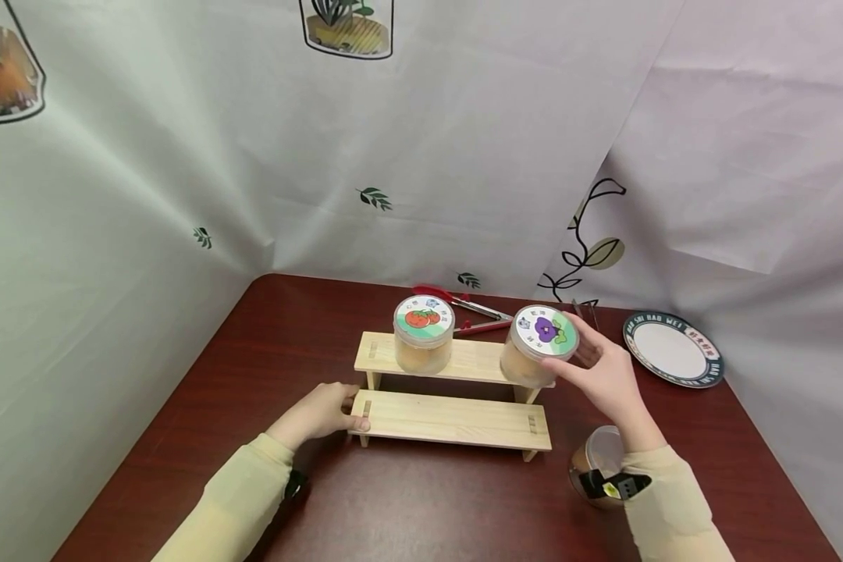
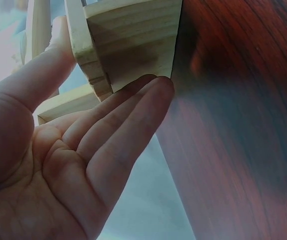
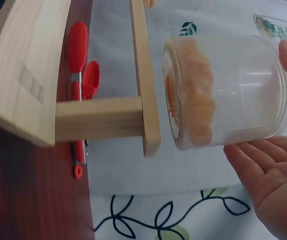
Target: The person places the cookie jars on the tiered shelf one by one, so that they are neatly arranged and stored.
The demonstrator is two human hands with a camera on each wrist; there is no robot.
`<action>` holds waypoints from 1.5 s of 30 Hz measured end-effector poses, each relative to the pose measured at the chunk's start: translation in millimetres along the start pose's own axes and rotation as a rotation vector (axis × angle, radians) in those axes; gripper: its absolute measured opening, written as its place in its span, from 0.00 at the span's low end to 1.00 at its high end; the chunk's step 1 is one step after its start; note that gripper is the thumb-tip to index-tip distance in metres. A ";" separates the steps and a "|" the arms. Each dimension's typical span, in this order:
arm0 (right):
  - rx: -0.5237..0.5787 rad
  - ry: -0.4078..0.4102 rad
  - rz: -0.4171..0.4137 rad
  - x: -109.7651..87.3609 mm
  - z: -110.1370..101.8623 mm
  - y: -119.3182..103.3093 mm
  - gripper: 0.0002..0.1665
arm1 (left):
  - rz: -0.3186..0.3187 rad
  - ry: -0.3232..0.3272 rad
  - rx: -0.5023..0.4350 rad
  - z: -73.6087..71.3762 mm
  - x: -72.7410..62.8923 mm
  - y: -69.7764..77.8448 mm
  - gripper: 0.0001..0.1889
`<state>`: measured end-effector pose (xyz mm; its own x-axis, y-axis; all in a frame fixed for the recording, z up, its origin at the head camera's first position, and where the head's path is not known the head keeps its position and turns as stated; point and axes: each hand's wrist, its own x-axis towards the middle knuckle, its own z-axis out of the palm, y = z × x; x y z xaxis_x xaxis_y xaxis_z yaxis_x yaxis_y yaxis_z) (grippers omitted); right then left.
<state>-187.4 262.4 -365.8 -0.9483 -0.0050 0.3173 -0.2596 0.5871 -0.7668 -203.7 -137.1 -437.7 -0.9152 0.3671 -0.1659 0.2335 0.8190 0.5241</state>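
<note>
A two-step wooden rack (image 1: 449, 415) stands on the dark red table. At its left end my left hand (image 1: 321, 414) holds the lower step, thumb on the board and fingers along the side leg (image 2: 138, 50). My right hand (image 1: 607, 381) grips a clear jar (image 1: 527, 365) near its lid, which has a purple flower label. In the right wrist view a narrow gap shows between this jar's base (image 3: 176, 95) and the upper board (image 3: 146, 75). Another jar (image 1: 423, 355), labelled with tomatoes, sits on the left part of the upper step.
Behind the rack lie red-handled tongs (image 1: 481, 311). A dark-rimmed white plate (image 1: 709, 373) leans at the back right against the curtain. Below my right wrist stands another clear jar (image 1: 581, 460), partly hidden by the wrist camera strap. Curtains (image 1: 421, 156) border the table's back and sides.
</note>
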 end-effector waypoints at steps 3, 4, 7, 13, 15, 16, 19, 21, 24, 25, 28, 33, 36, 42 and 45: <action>0.009 -0.010 -0.009 2.0 4.5 -1.0 0.45 | -0.002 -0.006 -0.013 0.1 -1.5 1.9 0.31; 0.013 -0.013 -0.010 2.6 5.8 -1.0 0.45 | -0.001 -0.009 -0.016 0.3 -1.8 2.0 0.32; 0.033 -0.023 -0.009 5.0 10.2 -0.7 0.44 | -0.006 -0.013 -0.022 0.7 -2.8 2.4 0.32; 0.059 -0.048 0.000 11.2 20.3 -2.4 0.45 | 0.003 -0.011 -0.011 -0.1 -3.3 3.2 0.31; 0.058 -0.057 -0.002 13.2 23.7 -3.2 0.46 | 0.009 -0.010 -0.006 -0.5 -3.4 3.4 0.31; 0.057 -0.061 -0.004 14.2 25.3 -3.3 0.46 | 0.010 -0.009 -0.005 -0.6 -3.4 3.5 0.31; 0.062 -0.067 -0.018 16.5 29.2 -3.7 0.46 | 0.011 -0.008 -0.004 -0.7 -3.4 3.7 0.31; 0.063 -0.070 -0.026 17.5 31.1 -3.7 0.46 | 0.011 -0.007 -0.006 -0.8 -3.4 3.9 0.31; 0.066 -0.074 -0.029 18.1 32.7 -3.3 0.46 | 0.012 -0.008 -0.007 -1.4 -3.4 4.5 0.31; 0.069 -0.076 -0.027 18.2 33.0 -3.3 0.46 | 0.010 -0.009 -0.006 -1.7 -3.4 4.7 0.32; 0.087 -0.084 -0.018 19.1 34.2 -3.7 0.46 | 0.007 -0.014 0.001 -2.7 -3.4 5.1 0.33; 0.104 -0.100 -0.007 22.3 36.8 -4.7 0.46 | 0.008 -0.012 0.009 -3.6 -3.1 5.0 0.32; 0.104 -0.105 -0.007 23.1 37.6 -5.0 0.46 | 0.010 -0.009 0.010 -3.1 -2.5 4.4 0.32; 0.117 -0.116 -0.010 23.7 37.1 -5.3 0.46 | -0.006 -0.014 0.011 -1.8 -1.6 2.9 0.33; 0.119 -0.123 -0.007 24.0 36.6 -4.9 0.46 | -0.016 -0.014 0.013 -1.8 -1.0 2.9 0.34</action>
<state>-215.6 229.8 -374.8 -0.9598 -0.1120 0.2572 -0.2786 0.4870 -0.8278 -202.6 -135.9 -434.5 -0.9141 0.3599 -0.1865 0.2228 0.8305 0.5105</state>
